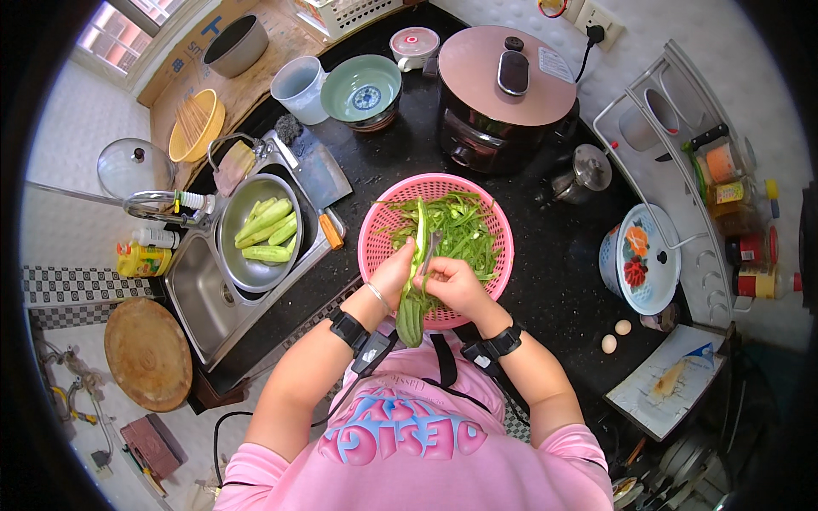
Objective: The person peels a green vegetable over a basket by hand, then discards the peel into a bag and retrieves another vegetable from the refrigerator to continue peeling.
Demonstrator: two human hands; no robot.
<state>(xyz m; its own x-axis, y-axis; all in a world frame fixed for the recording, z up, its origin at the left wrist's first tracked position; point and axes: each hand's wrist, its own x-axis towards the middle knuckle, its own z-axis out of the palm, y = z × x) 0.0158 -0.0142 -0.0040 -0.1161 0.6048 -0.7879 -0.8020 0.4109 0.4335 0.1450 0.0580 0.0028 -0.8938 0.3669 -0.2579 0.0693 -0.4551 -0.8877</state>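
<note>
My left hand (391, 276) grips a long ridged gourd (410, 322), probably a luffa, tilted over a pink perforated plastic basket (370, 255). Its far end is pale and peeled, while dark green ridged skin covers the end close to my body. In my right hand (461, 284) is a metal peeler (432, 248), held against the gourd's side; my fingers hide its handle. Green peelings (470, 233) heap up in the basket beneath both hands. Several peeled gourds (267, 223) lie in a metal bowl (228, 255) over the sink to the left.
A cleaver (323, 175) rests beside the sink (198, 300). Behind the basket stand a green bowl (362, 89) and a large electric cooker (505, 121). Rightward are a moka pot (585, 172), a lidded enamel basin (645, 262) and two eggs (609, 343).
</note>
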